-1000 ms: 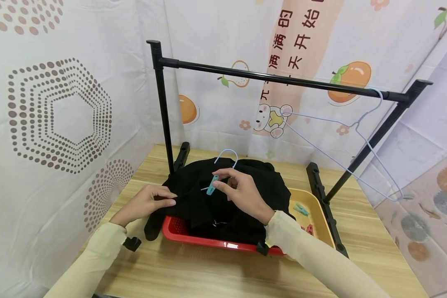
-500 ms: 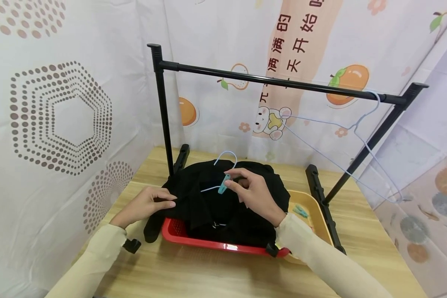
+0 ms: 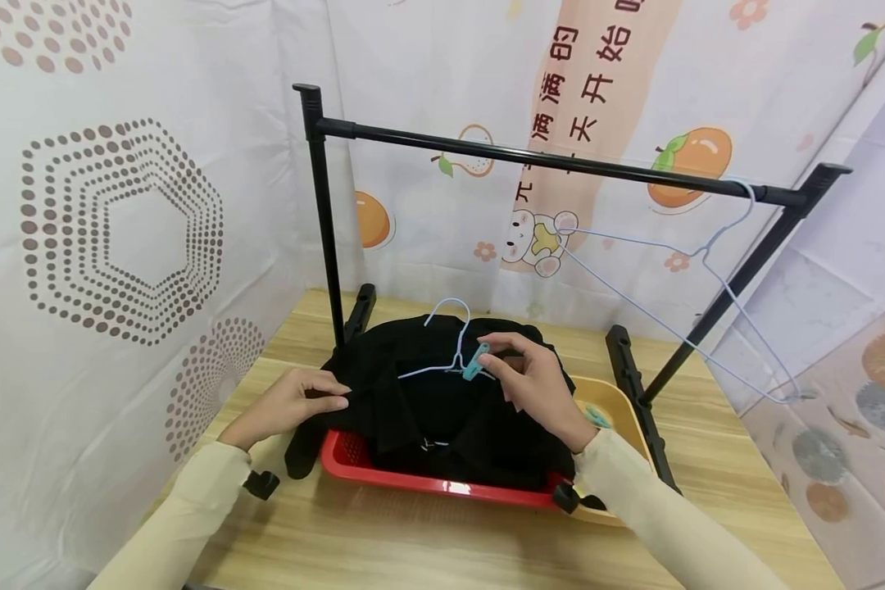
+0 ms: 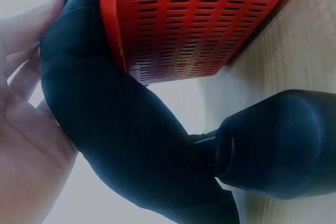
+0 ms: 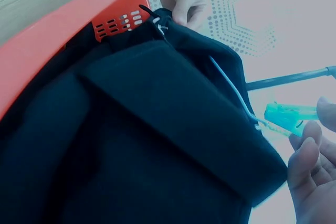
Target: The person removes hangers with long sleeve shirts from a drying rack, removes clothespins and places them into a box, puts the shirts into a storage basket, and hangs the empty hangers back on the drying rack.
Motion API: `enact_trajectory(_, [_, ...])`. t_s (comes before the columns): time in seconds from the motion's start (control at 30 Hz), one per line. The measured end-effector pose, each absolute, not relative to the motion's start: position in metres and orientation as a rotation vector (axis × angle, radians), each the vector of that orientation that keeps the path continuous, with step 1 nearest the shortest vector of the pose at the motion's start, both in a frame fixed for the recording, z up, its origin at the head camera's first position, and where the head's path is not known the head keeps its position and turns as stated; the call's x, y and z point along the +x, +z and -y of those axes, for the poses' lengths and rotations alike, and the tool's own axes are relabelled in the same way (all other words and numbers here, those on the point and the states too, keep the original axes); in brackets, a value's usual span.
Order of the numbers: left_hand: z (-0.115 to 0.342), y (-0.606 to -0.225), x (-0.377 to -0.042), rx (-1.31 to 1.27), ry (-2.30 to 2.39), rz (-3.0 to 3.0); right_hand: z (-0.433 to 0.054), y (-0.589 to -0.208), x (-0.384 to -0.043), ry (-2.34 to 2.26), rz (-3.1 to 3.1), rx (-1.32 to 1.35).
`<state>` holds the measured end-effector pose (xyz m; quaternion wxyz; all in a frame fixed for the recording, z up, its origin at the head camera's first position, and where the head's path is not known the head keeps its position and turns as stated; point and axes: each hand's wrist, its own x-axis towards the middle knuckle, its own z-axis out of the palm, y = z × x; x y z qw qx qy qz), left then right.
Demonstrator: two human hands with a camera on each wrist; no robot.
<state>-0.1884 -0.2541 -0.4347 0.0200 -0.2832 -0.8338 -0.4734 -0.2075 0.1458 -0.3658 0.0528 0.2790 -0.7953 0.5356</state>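
Observation:
A black garment (image 3: 383, 401) with a collar lies spread over the red basket, a light blue wire hanger (image 3: 424, 370) inside its neck opening. The hanger's hook rises above the cloth. My left hand (image 3: 295, 406) pinches the garment's left edge between thumb and fingers; in the left wrist view the cloth (image 4: 105, 108) hangs down from this hand beside the basket. With thumb and fingertips my right hand (image 3: 534, 381) holds a teal clothespin (image 3: 476, 361) close to the hanger's neck, over its right arm. The right wrist view shows the clothespin (image 5: 289, 115) beside the wire.
The red basket (image 3: 442, 487) stands under a black rack whose bar (image 3: 560, 162) crosses above. Another wire hanger (image 3: 708, 246) hangs at the bar's right end. A yellow basket (image 3: 640, 426) with another teal clothespin (image 3: 597, 417) sits at the right, partly behind my right forearm.
My right hand has moved rightward with the clothespin, from the hanger's left arm past its neck, uncovering the neck. My left hand stays at the garment's edge.

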Motion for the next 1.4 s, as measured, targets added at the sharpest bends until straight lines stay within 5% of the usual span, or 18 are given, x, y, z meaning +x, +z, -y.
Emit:
enact_trajectory(0.63, [0.253,-0.43,-0.19,-0.885,-1.477,2.578,-0.184,-0.352,-0.196,1.778,2.428,0.56])
enact_trajectory(1.4, [0.254,-0.435,-0.189,-0.872,-1.476,2.577,-0.233,-0.38,-0.203,1.745,2.345,0.456])
